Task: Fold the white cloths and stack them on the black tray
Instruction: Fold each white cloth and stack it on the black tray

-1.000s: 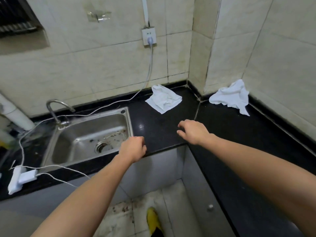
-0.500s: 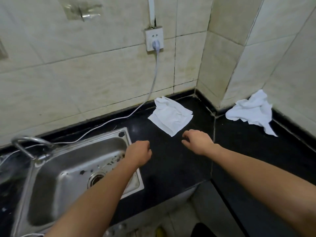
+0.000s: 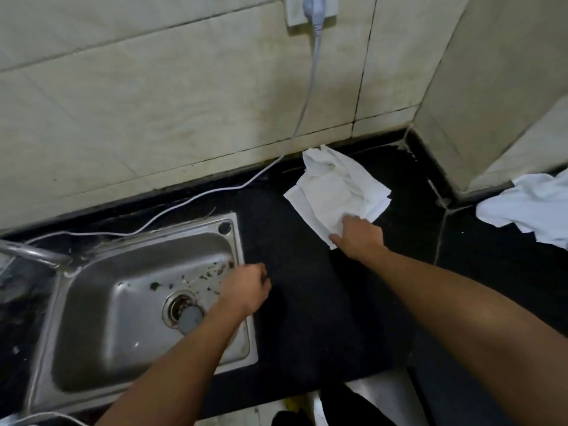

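A crumpled white cloth point(image 3: 335, 192) lies on the black countertop point(image 3: 310, 309) near the back wall. My right hand point(image 3: 358, 238) sits on the cloth's near corner, its fingers curled down into the fabric and gripping it. A second white cloth point(image 3: 528, 207) lies bunched at the right edge, past the wall corner. My left hand point(image 3: 247, 290) hovers over the sink's right rim, loosely curled and holding nothing. No black tray appears in the view.
A steel sink point(image 3: 123, 318) with debris and a drain fills the lower left, with a faucet point(image 3: 30, 253) at its far left. A white cable point(image 3: 215, 192) runs from a wall socket point(image 3: 310, 10) along the counter's back. The counter's front edge is near my body.
The view has moved closer and tilted down. My right hand reached forward from the bare counter onto the near corner of the white cloth. My left hand stayed by the sink rim.
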Demonstrator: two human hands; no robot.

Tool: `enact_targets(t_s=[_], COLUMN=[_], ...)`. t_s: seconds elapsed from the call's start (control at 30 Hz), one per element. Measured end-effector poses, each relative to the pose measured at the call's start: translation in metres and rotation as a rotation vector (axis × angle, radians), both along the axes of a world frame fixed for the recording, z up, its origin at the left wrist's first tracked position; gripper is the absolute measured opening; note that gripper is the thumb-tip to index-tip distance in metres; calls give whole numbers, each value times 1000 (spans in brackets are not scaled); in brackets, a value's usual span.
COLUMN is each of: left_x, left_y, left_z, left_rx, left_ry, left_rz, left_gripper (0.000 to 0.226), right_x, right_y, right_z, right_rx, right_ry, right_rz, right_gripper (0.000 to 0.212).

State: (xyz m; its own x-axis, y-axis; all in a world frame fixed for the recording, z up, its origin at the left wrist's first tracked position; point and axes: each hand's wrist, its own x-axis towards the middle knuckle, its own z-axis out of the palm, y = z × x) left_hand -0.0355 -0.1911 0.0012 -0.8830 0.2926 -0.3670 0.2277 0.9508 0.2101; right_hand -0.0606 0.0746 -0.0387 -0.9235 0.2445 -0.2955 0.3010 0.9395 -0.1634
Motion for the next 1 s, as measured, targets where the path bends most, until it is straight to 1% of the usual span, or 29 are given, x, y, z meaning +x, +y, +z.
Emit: enact_targets(t_s=[0.07,0.1,0.17,0.23,0.3,0.4,0.47,0.5,0.6,0.73,0.8,0.9,1.0], left_x=[-5,-5,-11,-21,-34,-51,-59,-63,-67,-55,-46,-33,-25], left_y=[-1,-1,3,10,19,38,48,52,62,80,89,97,102], left_z=[-9,-11,-16,-19,-26,-36,-45,-51,-67,-76,-82,-92,-94], left_rx=[-23,-33,-45,-20,67,348,462,476,437,382,343,257,209], left_ry=[-14,-27,-49,-84,-135,-296,-377,-385,-343,-257,-276,-330,-376], left_rz=[21,23,35,76,157,418,563,576,508,346,302,240,174], left_gripper=[18,19,20,19,15,6,8,9,7,19,21,17,19], right_x=[-16,-20,-31,-36,-33,-9,17,31,71,130,158,180,182], right_y=[-1,-2,1,4,5,5,6,8,16,20,20,17,16], right_z=[-16,-22,-34,-37,-31,-16,-11,-11,-15,-41,-57,-66,-62], right_rx=[4,4,-12,-83,-179,-314,-384,-394,-335,-240,-222,-215,-257], right_ry=[-5,-10,1,77,190,324,360,377,402,307,265,177,158], right_rz=[-29,-28,-1,32,83,154,175,204,322,428,459,418,273], right_gripper=[55,52,35,25,19,13,16,18,16,16,17,21,26])
